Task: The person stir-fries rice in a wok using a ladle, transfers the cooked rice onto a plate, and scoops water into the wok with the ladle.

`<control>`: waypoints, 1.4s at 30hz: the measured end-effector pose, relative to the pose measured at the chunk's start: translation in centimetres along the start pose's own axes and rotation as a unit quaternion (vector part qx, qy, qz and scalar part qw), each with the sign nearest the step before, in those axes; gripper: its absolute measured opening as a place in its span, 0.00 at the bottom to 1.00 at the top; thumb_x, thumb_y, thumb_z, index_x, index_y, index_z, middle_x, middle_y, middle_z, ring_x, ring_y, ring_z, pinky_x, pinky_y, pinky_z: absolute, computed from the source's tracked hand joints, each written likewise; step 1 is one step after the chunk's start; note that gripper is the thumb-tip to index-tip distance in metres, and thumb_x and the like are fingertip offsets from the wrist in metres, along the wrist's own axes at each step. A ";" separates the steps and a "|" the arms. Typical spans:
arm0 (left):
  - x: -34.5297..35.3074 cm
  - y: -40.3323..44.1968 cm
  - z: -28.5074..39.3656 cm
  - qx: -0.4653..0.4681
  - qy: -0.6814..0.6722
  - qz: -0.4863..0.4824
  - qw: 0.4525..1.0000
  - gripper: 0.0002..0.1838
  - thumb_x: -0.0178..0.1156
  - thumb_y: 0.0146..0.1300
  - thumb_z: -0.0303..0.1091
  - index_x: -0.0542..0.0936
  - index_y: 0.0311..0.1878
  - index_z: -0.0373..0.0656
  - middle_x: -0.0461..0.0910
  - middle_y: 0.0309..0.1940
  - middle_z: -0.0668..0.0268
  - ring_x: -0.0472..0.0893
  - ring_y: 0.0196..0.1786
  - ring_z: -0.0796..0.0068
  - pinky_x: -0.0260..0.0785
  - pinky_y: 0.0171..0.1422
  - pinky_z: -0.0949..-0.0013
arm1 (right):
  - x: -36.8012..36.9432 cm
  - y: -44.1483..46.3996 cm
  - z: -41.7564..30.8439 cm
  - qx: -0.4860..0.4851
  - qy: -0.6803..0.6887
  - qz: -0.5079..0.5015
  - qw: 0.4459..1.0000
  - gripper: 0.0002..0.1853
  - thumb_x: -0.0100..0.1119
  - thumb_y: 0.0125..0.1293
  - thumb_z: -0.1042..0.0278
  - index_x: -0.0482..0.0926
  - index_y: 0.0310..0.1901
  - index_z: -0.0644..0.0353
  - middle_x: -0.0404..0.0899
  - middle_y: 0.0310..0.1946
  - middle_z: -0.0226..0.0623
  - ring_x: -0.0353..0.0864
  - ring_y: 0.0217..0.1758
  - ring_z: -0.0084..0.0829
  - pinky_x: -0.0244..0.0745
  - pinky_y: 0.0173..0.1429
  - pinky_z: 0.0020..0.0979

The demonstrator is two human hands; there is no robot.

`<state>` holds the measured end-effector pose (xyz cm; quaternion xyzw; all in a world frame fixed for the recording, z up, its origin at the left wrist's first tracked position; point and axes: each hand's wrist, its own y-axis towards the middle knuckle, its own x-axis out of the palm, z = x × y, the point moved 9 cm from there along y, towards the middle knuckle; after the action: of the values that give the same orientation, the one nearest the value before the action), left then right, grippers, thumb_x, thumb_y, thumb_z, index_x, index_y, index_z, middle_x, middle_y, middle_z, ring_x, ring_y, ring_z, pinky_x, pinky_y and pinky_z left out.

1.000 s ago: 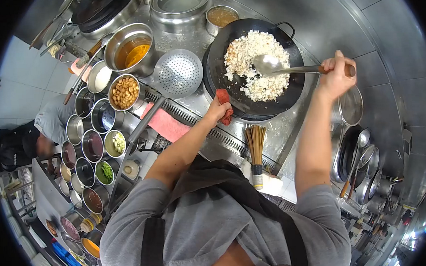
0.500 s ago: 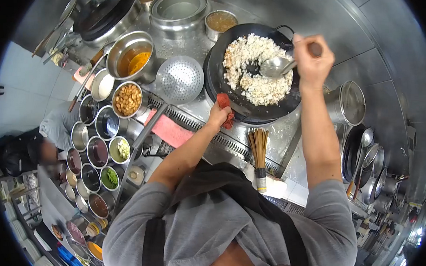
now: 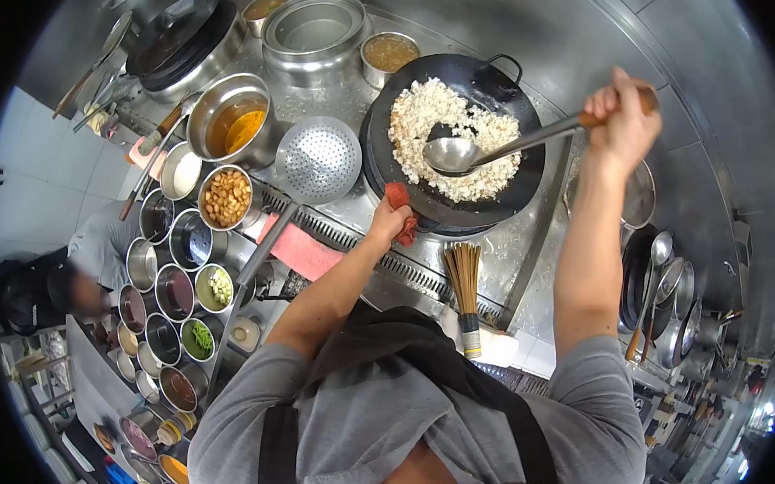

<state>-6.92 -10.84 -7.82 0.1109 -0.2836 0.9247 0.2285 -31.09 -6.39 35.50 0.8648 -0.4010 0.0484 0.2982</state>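
Observation:
A black wok sits on the stove with white fried rice spread over its bottom. At its near left edge, my left hand is closed around a folded red cloth, pressed against the rim; whether a wok handle lies beneath the cloth is hidden. My right hand, up to the right of the wok, grips the wooden end of a steel ladle. The ladle's bowl rests in or just over the rice, near the middle of the wok.
A perforated strainer lies left of the wok. A bamboo wok brush and a pink cloth are nearer me. Pots of orange oil and peanuts stand left, beside several ingredient tins. Another person is far left.
My right hand has moved right and slightly down, tilting the ladle lower, and its bowl has shifted left and down in the rice. My left hand keeps its hold on the cloth.

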 end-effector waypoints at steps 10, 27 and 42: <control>-0.5 0.9 -0.2 0.009 0.048 0.001 0.999 0.17 0.57 0.54 0.25 0.71 0.48 0.38 0.77 0.33 0.65 0.78 0.32 0.73 0.72 0.36 0.67 | 3.3 -5.0 1.4 -0.109 -0.147 -0.077 0.980 0.10 0.63 0.59 0.80 0.72 0.24 0.63 0.72 0.17 0.32 0.71 0.20 0.22 0.66 0.26 0.25; -0.5 1.5 -0.5 0.017 0.052 -0.017 0.998 0.13 0.54 0.57 0.26 0.68 0.46 0.40 0.75 0.26 0.64 0.76 0.20 0.72 0.73 0.21 0.64 | -2.3 -4.3 2.5 -0.080 -0.099 -0.041 0.991 0.11 0.62 0.60 0.79 0.70 0.24 0.60 0.67 0.14 0.29 0.64 0.15 0.20 0.57 0.19 0.26; -0.5 1.0 0.1 0.019 0.098 -0.011 0.995 0.12 0.54 0.58 0.27 0.69 0.46 0.40 0.76 0.29 0.64 0.78 0.23 0.70 0.73 0.22 0.64 | 0.6 -5.0 0.6 -0.085 -0.220 -0.062 0.970 0.09 0.69 0.57 0.72 0.77 0.24 0.61 0.75 0.19 0.27 0.71 0.23 0.18 0.65 0.29 0.22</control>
<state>-6.99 -11.84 -8.35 0.0273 -0.2407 0.9337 0.2635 -27.15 -4.63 32.81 0.8487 -0.4051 -0.1958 0.2778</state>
